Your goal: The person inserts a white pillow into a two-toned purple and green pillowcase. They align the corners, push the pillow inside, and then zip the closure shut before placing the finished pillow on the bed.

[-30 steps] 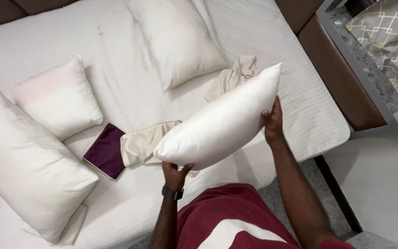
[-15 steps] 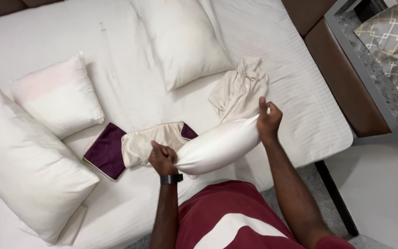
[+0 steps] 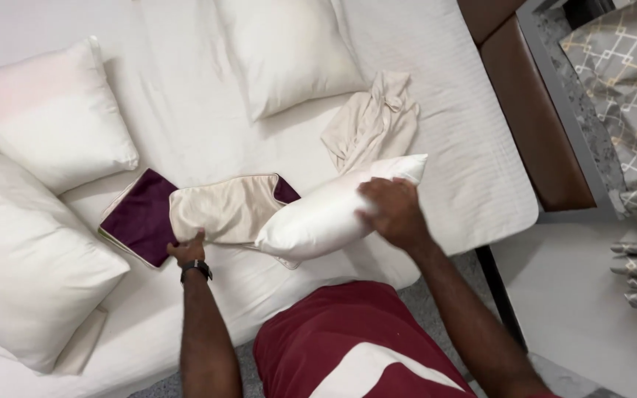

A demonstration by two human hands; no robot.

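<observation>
White pillow insert [image 3: 326,214] lies on bed [image 3: 473,147] w/ right hand [image 3: 392,210] pressed flat on it; left hand [image 3: 187,249] pinches cream cover [image 3: 223,208] at its edge. Insert's end overlaps cover's mouth, rest still outside. Left fingertips hidden under fabric; whether opening is unzipped is unclear.

Three white pillows [image 3: 38,110] and perhaps a crumpled beige cloth [image 3: 374,121] lie on the bed [image 3: 473,169].

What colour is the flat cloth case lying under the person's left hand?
Deep purple on one side, cream folded over it: the pillowcase, in the head view, by the left hand.
</observation>
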